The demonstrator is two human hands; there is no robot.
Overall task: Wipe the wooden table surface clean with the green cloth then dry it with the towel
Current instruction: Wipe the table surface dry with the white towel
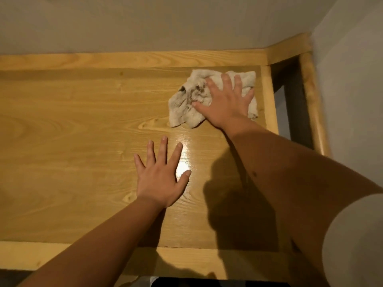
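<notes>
Wooden counter against wall. My right hand flat, fingers spread, pressing towel at far right corner. My left hand flat, holding nothing, nearer me; undried wood lies leftward.

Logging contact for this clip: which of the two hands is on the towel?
The right hand, far right on the table, presses flat on the crumpled beige towel. The left hand rests spread on bare wood.

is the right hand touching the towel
Touching. The head view shows the right hand pressed flat on the crumpled beige towel, fingers spread across it on the wooden table.
</notes>
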